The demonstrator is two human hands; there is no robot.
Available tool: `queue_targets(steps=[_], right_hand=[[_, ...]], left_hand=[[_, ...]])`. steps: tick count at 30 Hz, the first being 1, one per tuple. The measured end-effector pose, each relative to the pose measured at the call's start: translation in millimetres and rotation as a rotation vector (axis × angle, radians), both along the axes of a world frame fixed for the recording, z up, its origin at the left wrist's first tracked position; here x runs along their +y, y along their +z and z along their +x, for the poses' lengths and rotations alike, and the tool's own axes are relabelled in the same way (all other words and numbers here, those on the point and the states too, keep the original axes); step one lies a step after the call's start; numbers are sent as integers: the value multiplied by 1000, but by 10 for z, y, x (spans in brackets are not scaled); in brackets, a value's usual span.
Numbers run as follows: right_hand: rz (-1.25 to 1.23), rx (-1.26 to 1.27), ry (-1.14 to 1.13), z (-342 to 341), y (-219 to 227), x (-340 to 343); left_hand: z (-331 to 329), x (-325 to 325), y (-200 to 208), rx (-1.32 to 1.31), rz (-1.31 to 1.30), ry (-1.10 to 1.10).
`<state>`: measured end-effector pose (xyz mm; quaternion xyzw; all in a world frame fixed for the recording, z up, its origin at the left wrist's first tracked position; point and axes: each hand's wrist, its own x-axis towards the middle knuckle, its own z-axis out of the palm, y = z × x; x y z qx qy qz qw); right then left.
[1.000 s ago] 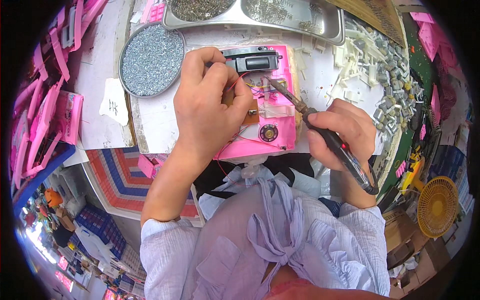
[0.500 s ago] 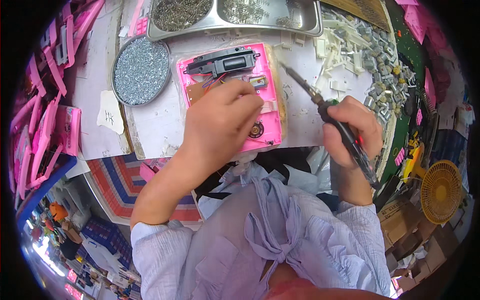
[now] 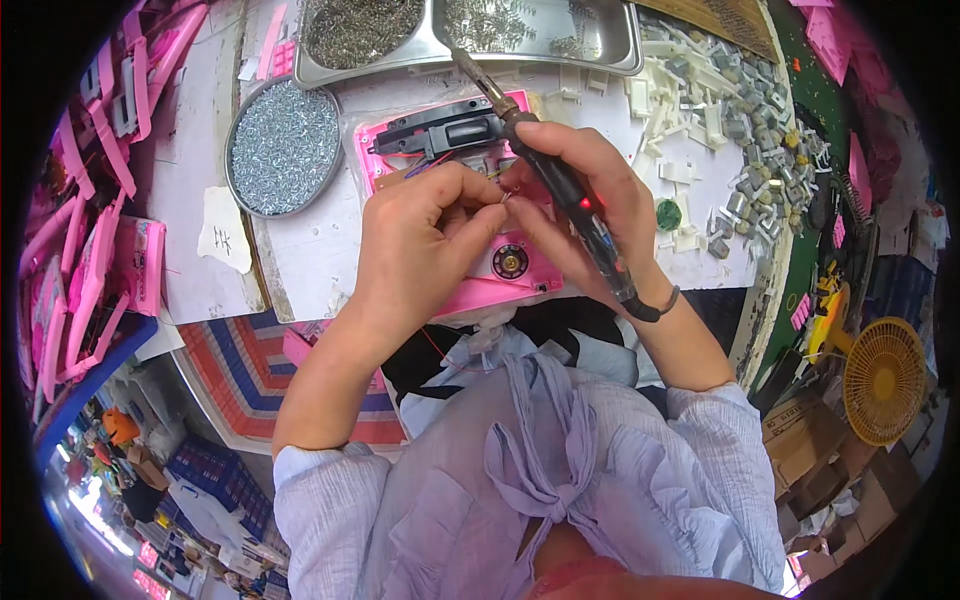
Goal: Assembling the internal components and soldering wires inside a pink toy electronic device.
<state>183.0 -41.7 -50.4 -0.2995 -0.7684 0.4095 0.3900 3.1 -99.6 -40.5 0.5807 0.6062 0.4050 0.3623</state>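
A soldering iron (image 3: 548,172) with a black handle and a small red light rests in my right hand (image 3: 612,195). Its metal tip points up and left, toward the steel tray. My left hand (image 3: 405,250) is closed in a pinch, its fingertips meeting those of my right hand at a thin wire. Beneath both hands lies an open pink plastic housing (image 3: 462,297). It carries a black plastic unit (image 3: 440,126) along its far side and a small round speaker (image 3: 510,262) nearer me. My hands hide most of the housing's middle.
A round dish of small screws (image 3: 283,147) stands at left. Behind the housing, a steel tray (image 3: 540,66) holds small springs. White plastic parts (image 3: 680,100) and grey metal pieces (image 3: 760,160) pile up at right, near a green round piece (image 3: 668,214). Pink casings (image 3: 75,280) stack far left.
My right hand has brought the soldering iron left over the housing, and its fingertips now meet my left hand's. The left hand has shifted slightly left. The speaker shows more fully.
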Motion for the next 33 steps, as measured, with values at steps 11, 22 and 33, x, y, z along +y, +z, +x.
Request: queue_targets(steps=[11, 22, 33], right_hand=[[126, 33, -47, 328, 163, -59], [-50, 30, 232, 756, 273, -26], [-22, -27, 270, 676, 208, -18]], left_hand=[[-76, -32, -32, 55, 104, -171], [-102, -99, 41, 312, 135, -344], [-114, -98, 10, 328, 185, -355]])
